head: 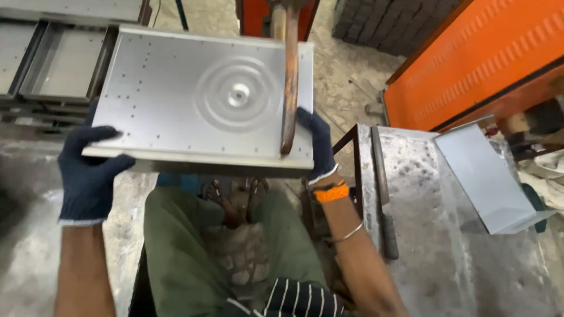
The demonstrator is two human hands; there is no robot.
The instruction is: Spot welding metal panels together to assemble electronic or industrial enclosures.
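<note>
Between both hands, panel lengthwise left-right

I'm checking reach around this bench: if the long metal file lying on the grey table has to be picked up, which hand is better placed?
Probably the right hand. It grips the metal panel on the edge nearest the file; the left hand holds the far edge, across the body.

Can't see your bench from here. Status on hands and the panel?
Left hand and right hand, both gloved, grip the metal panel by its side edges. Copper arm lies across its right side. Bent sheet and file on the table.
</note>
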